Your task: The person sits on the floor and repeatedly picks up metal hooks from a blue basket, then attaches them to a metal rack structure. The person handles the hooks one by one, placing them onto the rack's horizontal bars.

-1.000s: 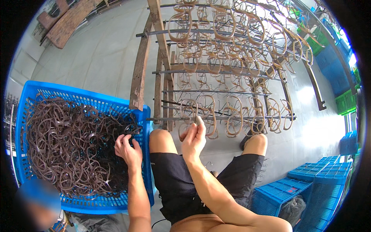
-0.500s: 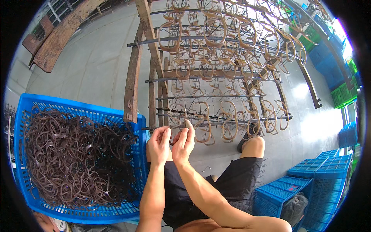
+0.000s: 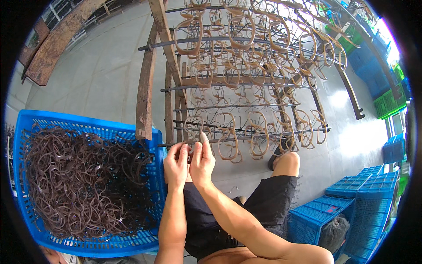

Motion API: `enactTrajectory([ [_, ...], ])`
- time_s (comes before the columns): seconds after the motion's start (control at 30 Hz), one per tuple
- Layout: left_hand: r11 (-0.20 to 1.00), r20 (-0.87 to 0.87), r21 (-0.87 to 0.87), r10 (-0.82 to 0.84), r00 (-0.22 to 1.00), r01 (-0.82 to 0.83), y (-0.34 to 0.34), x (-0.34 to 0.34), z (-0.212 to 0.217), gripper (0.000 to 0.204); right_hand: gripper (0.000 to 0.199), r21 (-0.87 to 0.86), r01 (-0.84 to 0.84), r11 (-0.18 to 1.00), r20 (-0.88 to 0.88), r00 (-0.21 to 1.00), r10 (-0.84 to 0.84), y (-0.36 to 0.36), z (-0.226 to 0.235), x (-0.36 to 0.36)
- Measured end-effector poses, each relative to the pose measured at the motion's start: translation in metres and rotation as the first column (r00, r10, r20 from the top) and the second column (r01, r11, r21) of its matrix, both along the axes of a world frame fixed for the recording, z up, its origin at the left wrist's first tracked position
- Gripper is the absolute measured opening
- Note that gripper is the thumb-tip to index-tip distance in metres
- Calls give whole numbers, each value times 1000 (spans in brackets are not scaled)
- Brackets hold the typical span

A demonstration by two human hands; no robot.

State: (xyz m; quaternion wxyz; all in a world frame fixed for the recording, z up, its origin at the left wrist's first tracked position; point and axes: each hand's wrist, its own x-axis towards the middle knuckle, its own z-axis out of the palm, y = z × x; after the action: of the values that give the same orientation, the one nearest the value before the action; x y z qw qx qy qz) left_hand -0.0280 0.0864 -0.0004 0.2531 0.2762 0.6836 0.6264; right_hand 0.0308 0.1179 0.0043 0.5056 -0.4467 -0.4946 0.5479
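Note:
At the left end of the rack's lowest front bar [image 3: 246, 137], both my hands are closed around the lower part of a brown eyeglass frame [image 3: 194, 117]. One rim of that frame rises above my fingers; the rest is hidden between my hands. My left hand [image 3: 176, 166] has its fingers curled in a pinch just under the bar. Beside it, almost touching, my right hand [image 3: 202, 165] grips too, with a greyish cover on one fingertip. More eyeglass frames [image 3: 227, 132] hang along the same bar to the right.
A blue plastic basket [image 3: 88, 251] heaped with dark brown eyeglass frames [image 3: 79, 185] stands at my left. The wooden rack [image 3: 145, 97] carries several bars of hanging frames. Blue crates [image 3: 323, 211] stand at the right, one with a dark bag [image 3: 334, 233]. A rusty board [image 3: 61, 44] is far left.
The whole view has shifted slightly, so the rack and basket sit a little further left. Both hands remain at the same bar end, still gripping, with only slight finger movement.

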Motion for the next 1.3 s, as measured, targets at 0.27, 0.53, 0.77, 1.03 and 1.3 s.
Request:
enactTrajectory([
  [0.27, 994, 556, 108, -35, 830, -30, -2, -11, 2, 15, 36, 131, -46, 990, 169, 985, 23, 0, -5, -2],
  [0.53, 990, 696, 138, -125, 707, 39, 3, -11, 6, 16, 35, 103, -63, 993, 196, 980, 42, 5, 3, 11],
  [0.77, 973, 536, -24, -180, 824, 229, 4, -28, 11, 20, 35, 4, -762, 648, 608, 516, 604, 9, 33, 132],
  [1.03, 956, 554, -205, -65, 830, 211, 47, -48, 18, 28, 21, -157, 76, 985, 367, 930, -13, 132, 62, 413],
  [1.3, 976, -642, -199, -66, 764, -83, 23, -95, -20, 24, 37, 539, -329, 776, 826, 26, -563, 263, -38, 440],
])
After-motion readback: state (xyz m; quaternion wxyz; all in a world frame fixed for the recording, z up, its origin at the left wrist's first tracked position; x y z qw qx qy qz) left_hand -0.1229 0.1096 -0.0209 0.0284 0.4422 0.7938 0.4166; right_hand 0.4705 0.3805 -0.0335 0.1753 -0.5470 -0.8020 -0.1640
